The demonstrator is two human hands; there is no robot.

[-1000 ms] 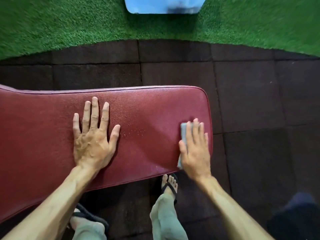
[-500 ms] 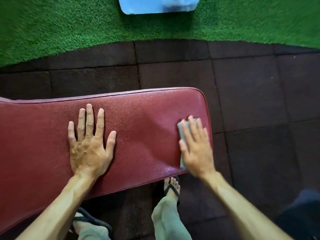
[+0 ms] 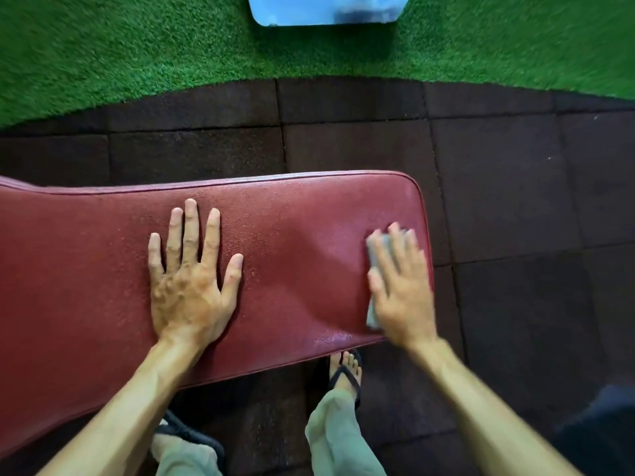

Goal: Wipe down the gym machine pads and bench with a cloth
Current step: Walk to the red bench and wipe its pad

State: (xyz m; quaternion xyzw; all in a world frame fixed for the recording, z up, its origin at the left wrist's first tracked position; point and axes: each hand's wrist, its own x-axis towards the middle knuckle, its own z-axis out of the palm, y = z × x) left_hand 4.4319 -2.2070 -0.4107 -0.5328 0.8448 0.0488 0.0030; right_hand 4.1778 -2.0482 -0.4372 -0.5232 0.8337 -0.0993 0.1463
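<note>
Floor of dark brown rubber tiles [image 3: 515, 201] is meeting a strip of green artificial turf [image 3: 103, 56] along the far side. A long dark-red textured vinyl bench pad [image 3: 292, 235] is running across the tiles, its rounded end pointing right, with damp sheen showing near the front edge. A pale blue plastic container [image 3: 326, 10] is sitting on the turf, cut off by the frame. The left hand [image 3: 190, 273] is lying flat on the pad's middle, fingers straight and spread, holding nothing. The right hand [image 3: 400, 286], blurred, is pressing a small grey folded cloth [image 3: 372, 255] against the pad's right end, fingers straight over it. A foot in a black flip-flop sandal [image 3: 345, 372] is showing below the pad.
</note>
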